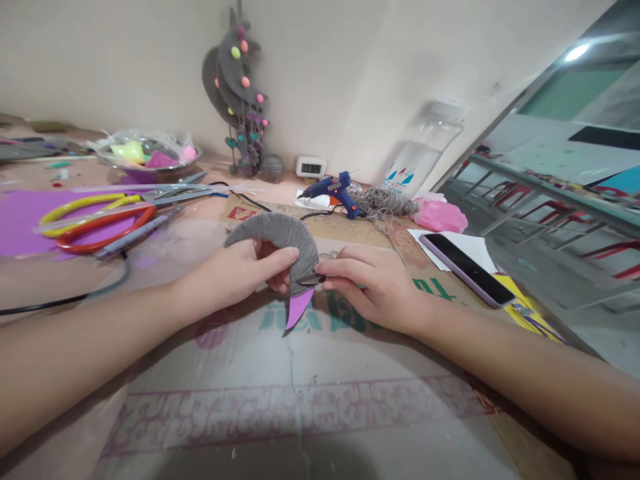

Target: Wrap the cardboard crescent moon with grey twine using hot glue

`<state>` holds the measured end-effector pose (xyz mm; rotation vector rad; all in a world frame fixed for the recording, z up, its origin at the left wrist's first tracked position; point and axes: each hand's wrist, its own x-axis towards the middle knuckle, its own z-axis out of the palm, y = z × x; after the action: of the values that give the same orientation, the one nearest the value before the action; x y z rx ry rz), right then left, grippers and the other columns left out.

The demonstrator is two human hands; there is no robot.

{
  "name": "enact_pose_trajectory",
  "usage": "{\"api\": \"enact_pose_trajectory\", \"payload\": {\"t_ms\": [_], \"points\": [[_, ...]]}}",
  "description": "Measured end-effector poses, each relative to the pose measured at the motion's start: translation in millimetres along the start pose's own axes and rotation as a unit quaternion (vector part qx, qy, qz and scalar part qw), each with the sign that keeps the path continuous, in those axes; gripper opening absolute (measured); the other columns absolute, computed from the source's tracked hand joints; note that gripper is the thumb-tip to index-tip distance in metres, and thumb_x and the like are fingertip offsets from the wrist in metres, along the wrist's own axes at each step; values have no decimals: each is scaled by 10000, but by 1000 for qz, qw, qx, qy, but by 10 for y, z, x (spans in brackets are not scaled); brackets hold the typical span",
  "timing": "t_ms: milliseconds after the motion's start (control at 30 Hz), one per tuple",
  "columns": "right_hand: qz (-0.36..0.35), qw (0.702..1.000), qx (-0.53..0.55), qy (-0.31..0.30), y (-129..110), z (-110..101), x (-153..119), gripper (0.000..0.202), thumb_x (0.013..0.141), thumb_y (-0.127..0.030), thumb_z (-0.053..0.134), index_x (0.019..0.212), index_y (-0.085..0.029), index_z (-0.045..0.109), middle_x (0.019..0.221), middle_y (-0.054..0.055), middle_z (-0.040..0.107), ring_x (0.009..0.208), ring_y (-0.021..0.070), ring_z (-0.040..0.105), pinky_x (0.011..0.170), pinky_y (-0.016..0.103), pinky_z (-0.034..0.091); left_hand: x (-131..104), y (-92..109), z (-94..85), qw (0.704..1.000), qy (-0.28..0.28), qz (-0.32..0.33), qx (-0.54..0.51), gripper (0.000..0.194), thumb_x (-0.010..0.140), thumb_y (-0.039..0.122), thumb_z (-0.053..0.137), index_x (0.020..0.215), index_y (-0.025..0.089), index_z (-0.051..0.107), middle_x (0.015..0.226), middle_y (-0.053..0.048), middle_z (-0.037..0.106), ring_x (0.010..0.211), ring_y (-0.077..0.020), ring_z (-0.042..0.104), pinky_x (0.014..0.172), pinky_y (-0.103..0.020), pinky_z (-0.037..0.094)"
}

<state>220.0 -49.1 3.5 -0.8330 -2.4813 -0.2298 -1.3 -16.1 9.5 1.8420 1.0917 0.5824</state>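
My left hand (255,267) grips a crescent moon shape (280,230) with its thumb on the front and its fingers behind. Grey yarn wraps most of the crescent, while its lower tip (299,312) shows bare purple. At the crescent's right edge, just above that tip, my right hand (373,283) pinches a bit of grey yarn (325,256). A small dark bit shows at those fingertips, too blurred to make out. Both hands are over a printed plastic-covered cardboard surface (320,413).
Scissors with yellow and red handles (105,228) lie at left, near a metal bowl (150,170). A blue glue gun (335,191), tangled yarn (383,202) and a water bottle (423,157) stand behind. A phone (467,269) lies right. Decorated moons (240,77) hang on the wall.
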Motion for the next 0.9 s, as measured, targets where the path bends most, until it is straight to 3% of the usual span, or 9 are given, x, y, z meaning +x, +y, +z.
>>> {"api": "enact_pose_trajectory", "payload": {"t_ms": [200, 400, 633, 733, 900], "points": [[46, 999, 22, -3, -4, 0, -20, 221, 891, -295, 508, 1043, -164, 602, 787, 34, 601, 684, 122, 534, 608, 233, 383, -12, 33, -1, 999, 23, -16, 18, 377, 799, 482, 448, 573, 209, 579, 596, 7, 672, 614, -162, 623, 634, -243, 468], [26, 999, 17, -13, -65, -11, 9, 203, 903, -270, 490, 1011, -146, 608, 757, 31, 593, 652, 110, 507, 590, 229, 368, -21, 26, 4, 998, 16, -39, 43, 379, 795, 515, 452, 623, 214, 606, 616, 1, 676, 610, -171, 622, 614, -246, 463], [30, 999, 2, -30, -75, -20, 33, 204, 917, -268, 463, 991, -151, 614, 751, 28, 598, 650, 104, 514, 593, 223, 377, -19, 19, 14, 999, 13, -14, 40, 363, 804, 476, 467, 591, 212, 598, 596, 16, 664, 595, -158, 603, 611, -230, 447], [13, 999, -27, -33, -79, -25, 33, 218, 923, -272, 449, 980, -151, 621, 716, 22, 579, 630, 106, 496, 580, 226, 364, -19, 27, 11, 999, 12, -2, 51, 351, 811, 439, 463, 571, 216, 590, 583, 22, 663, 588, -155, 599, 613, -226, 442], [-19, 994, -100, -45, -82, -44, 16, 235, 918, -309, 453, 979, -172, 634, 722, 24, 579, 647, 120, 493, 586, 242, 350, -18, 24, 11, 997, 8, -25, 69, 400, 794, 507, 451, 551, 221, 587, 601, 6, 663, 593, -170, 594, 621, -241, 451]]}}
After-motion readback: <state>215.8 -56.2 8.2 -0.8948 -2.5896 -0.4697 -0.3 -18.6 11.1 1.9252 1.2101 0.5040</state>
